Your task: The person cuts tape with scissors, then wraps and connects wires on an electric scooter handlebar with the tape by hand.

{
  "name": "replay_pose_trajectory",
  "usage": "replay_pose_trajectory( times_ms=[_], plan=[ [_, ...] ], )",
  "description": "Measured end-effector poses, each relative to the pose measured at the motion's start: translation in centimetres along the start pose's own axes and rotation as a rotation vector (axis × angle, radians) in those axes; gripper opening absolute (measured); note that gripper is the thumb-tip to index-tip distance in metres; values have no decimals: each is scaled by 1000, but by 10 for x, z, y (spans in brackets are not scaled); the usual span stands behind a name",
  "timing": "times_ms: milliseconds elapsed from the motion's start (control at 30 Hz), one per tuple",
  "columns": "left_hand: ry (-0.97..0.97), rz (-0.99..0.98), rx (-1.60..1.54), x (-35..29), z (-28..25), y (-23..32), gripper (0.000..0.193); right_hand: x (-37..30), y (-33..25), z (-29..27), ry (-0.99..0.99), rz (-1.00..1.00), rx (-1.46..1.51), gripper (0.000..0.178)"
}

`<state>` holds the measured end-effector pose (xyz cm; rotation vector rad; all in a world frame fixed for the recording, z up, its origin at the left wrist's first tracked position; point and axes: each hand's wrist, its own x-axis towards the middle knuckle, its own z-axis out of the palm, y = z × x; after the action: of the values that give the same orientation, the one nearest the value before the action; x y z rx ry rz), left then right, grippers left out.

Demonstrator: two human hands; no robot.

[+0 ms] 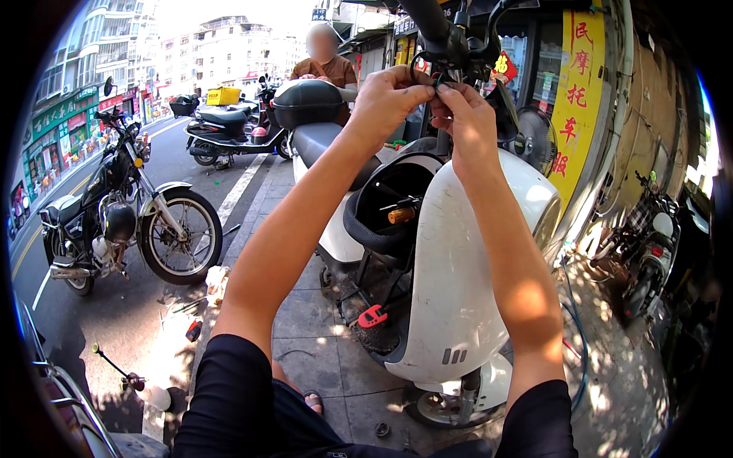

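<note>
Both my left hand (388,98) and right hand (467,114) met below the handlebar (427,24). Fingertips (422,93) pinched a small dark part (437,79), kind indiscernible.

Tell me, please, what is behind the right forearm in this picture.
A white scooter panel is behind the right forearm, showing on both sides of it. The strip directly behind is covered, so its surface cannot be seen.
</note>
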<state>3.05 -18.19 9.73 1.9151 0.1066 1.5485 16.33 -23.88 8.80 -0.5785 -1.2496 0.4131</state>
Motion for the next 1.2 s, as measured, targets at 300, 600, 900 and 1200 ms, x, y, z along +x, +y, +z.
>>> replay_pose_trajectory(
  times_ms=[300,600,900,1200],
  plan=[
    [-26,71,-247,-2,1,-5,17,3,1,1,5,0,-19,15],
    [-1,-131,-323,9,-1,1,18,1,0,3,17,6,20,20],
    [-24,-191,-208,8,-4,9,16,1,2,1,-3,2,31,19],
    [-132,-99,-18,18,-14,6,21,-4,0,2,2,13,78,18]
  ],
)
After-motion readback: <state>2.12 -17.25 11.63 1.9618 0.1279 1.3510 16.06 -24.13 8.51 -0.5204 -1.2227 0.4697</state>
